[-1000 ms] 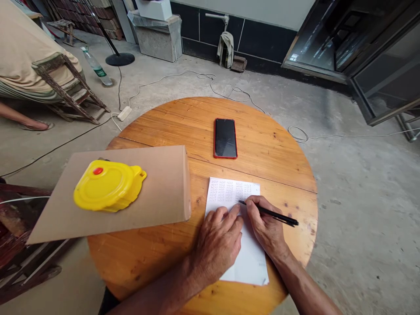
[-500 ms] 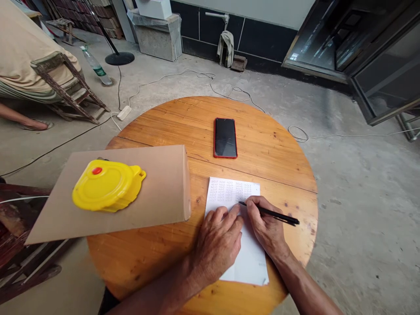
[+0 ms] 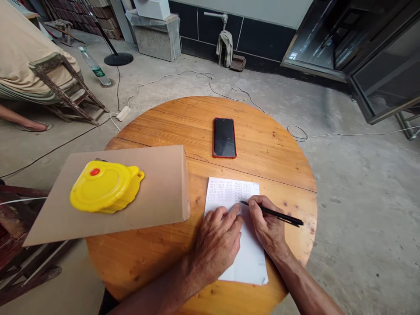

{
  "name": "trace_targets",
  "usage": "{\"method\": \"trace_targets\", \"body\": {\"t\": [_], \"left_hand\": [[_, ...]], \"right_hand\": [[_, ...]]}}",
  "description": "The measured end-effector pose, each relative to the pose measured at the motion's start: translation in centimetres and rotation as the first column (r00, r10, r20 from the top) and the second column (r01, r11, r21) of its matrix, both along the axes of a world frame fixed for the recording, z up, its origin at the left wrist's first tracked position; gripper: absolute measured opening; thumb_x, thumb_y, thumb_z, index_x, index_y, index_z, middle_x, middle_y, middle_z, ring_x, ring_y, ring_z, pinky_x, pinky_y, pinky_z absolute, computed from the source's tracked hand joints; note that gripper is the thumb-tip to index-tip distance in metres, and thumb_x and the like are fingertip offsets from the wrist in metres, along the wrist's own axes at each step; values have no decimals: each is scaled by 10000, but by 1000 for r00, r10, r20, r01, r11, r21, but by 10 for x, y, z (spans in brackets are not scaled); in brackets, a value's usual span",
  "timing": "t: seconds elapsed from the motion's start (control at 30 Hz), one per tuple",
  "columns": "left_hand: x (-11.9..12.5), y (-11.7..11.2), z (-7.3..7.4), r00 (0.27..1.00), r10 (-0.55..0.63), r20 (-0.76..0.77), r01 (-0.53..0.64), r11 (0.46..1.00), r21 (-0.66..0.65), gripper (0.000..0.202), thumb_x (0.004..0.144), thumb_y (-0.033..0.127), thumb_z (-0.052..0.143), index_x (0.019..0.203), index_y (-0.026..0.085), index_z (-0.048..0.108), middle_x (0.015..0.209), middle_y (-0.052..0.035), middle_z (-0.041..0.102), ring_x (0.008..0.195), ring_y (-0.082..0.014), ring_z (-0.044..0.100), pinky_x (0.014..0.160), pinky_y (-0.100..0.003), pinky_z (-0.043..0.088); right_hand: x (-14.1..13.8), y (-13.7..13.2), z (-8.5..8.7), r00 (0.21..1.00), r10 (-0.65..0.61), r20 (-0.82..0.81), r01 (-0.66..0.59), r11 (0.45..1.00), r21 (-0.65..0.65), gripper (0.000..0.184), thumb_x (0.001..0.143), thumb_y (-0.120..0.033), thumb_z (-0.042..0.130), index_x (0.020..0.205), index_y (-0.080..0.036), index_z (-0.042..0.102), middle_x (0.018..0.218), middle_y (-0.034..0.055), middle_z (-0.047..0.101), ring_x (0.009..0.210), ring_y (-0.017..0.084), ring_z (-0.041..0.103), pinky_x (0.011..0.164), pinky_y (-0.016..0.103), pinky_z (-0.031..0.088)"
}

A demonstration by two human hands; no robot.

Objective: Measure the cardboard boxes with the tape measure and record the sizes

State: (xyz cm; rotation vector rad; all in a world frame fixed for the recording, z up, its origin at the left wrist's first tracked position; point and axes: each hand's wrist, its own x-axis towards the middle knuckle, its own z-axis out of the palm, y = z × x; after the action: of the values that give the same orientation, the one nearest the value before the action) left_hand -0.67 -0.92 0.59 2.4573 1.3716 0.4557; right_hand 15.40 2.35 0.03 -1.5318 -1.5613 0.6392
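A white sheet of paper lies on the round wooden table, with rows of small handwritten characters across its upper part. My right hand grips a black pen, its tip at the lowest written row. Flat on the paper's left side rests my left hand, fingers stretched out, index fingertip close to the pen tip. Beyond the paper is a phone in a red case, its screen dark.
A cardboard box overhangs the table's left edge, with a yellow case with a red button on top. Cables and a power strip lie on the floor. A person sits at far left near a wooden stool and a plastic bottle.
The pen tip and my right hand have shifted slightly to the right along the row. My left hand stays in place on the paper.
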Motion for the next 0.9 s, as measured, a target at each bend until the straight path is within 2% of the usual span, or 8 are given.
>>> {"method": "trace_targets", "body": {"t": [0.23, 0.57, 0.77, 0.9], "left_hand": [[1, 0, 0, 1000, 3, 3, -3, 1000, -11, 323, 934, 223, 513, 1251, 211, 572, 1458, 9, 510, 1073, -245, 495, 867, -447, 471], [1, 0, 0, 1000, 3, -3, -3, 1000, -23, 334, 940, 219, 498, 1267, 214, 563, 1466, 15, 502, 1066, -247, 491, 870, -450, 466], [1, 0, 1, 1000, 2, 1, -2, 1000, -20, 323, 937, 213, 502, 1252, 208, 574, 1465, 4, 505, 1064, -248, 488, 867, -450, 465], [1, 0, 1, 1000, 1, 4, 0, 1000, -27, 325, 934, 210, 504, 1251, 214, 573, 1459, 10, 511, 1057, -246, 494, 870, -449, 466]], "right_hand": [[1, 0, -3, 1000, 1, 8, -1, 1000, -4, 190, 926, -267, 531, 773, -193, 616, 617, -33, 559, 527, 113, 481, 520, 237, 414], [-1, 1, 1, 999, 21, 29, -21, 1000, 4, 192, 919, -251, 526, 759, -189, 611, 598, -38, 546, 525, 109, 483, 524, 232, 412], [0, 0, -1, 999, -3, -51, 3, 1000, -18, 194, 914, -273, 538, 754, -192, 611, 609, -32, 553, 529, 115, 485, 507, 236, 404], [0, 1, -1, 1000, 3, -31, -3, 1000, -14, 194, 915, -271, 536, 757, -193, 617, 617, -29, 559, 539, 117, 491, 521, 238, 411]]}}
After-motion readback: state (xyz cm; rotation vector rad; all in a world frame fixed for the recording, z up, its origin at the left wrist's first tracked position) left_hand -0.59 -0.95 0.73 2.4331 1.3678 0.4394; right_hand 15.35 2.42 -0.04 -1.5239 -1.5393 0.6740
